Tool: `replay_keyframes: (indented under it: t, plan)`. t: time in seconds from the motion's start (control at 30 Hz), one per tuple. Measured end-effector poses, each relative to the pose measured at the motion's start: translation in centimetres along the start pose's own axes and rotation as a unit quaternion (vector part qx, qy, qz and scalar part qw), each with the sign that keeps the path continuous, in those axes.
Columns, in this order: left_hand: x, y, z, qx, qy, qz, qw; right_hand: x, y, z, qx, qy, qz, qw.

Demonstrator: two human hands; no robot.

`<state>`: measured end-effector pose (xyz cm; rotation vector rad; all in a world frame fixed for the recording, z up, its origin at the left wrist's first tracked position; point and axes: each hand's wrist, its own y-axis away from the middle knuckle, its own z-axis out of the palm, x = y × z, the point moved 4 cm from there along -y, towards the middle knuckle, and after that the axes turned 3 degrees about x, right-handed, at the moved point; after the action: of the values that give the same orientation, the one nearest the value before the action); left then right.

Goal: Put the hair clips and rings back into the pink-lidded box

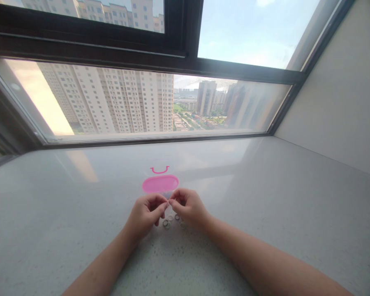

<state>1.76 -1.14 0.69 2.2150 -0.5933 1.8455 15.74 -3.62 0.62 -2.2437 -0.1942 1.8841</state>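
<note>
Both bare forearms rise from the lower edge of the view and converge near its middle. The left forearm (103, 263) slants up to the right; the right forearm (262, 253), showing at greater length, slants up to the left. The left hand (144, 211) and right hand (191, 207) meet tip to tip, each thumb pressed toward its index finger in a fine pinch, the other fingers curled inward, the backs of the hands turned outward

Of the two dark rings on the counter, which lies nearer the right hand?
The upper-right dark ring, beside the right hand; the other dark ring sits lower in the picture and farther left.
</note>
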Motion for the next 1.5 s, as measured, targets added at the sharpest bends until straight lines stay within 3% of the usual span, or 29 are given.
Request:
replay_keyframes:
  t: [0.37,0.87,1.13,1.5]
  plan:
    - [1.4,0.7,-0.3,0.092,-0.126,0.115,0.981,-0.2,0.1,0.5,-0.027,-0.06,0.046,0.997]
    - [1.5,0.7,0.1,0.063,-0.044,0.07,0.995,0.6,0.0,0.5,-0.066,-0.107,0.062,0.99]
    - [1.6,0.8,-0.2,0.094,-0.148,0.12,0.977,0.9,0.0,0.2,-0.125,-0.166,0.078,0.975]
    - [1.8,1.1,0.0,0.087,-0.129,0.128,0.979,0.9,-0.1,0.4,-0.159,-0.145,0.057,0.975]
